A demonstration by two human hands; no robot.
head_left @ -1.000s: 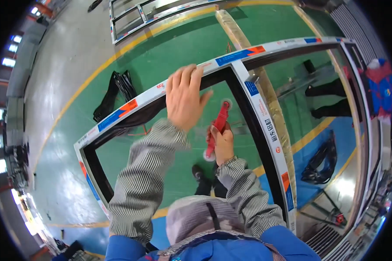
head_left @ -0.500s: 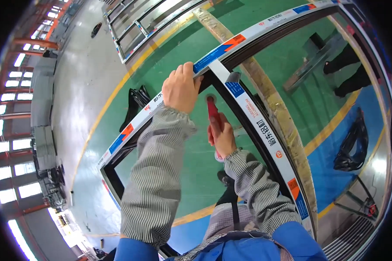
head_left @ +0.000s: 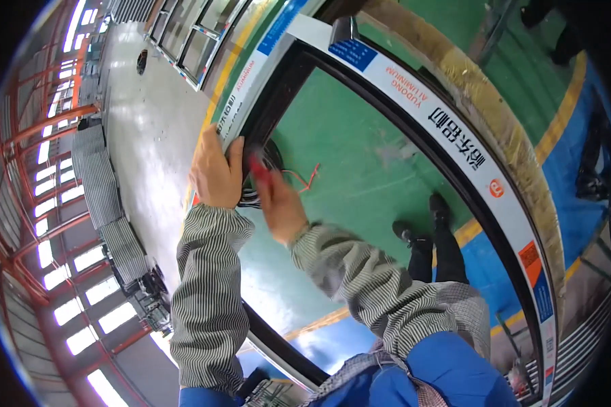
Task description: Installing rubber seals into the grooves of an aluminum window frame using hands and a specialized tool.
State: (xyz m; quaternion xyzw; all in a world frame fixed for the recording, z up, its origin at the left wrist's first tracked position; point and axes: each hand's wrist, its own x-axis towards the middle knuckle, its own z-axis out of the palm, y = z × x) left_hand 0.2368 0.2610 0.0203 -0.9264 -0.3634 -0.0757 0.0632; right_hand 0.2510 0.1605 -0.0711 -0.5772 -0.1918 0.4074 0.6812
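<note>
Left hand: bare, fingers over the outer side of the white-filmed rail, thumb toward the inner edge; has shifted along the rail, farther from the crossbar than half a second ago.
Right hand: bare, closed around the red tool; was over the opening, well right of the left hand, now just right of it. Hands near each other, not joined.
Red tool: upper end past the right hand's fingers, close by the left thumb; motion blur, cannot tell whether it touches the edge.
Dark inner edge: runs between the hands' spot and the crossbar corner. Meaning, as I judge it: the work has gone from mid-opening to this edge, left hand steadying the rail beside it.
Opening: right of both hands; cannot tell if glazed.
Red cord: on the floor, seen just right of the tool.
Film-wrapped beam: far right of the hands, beyond the crossbar.
</note>
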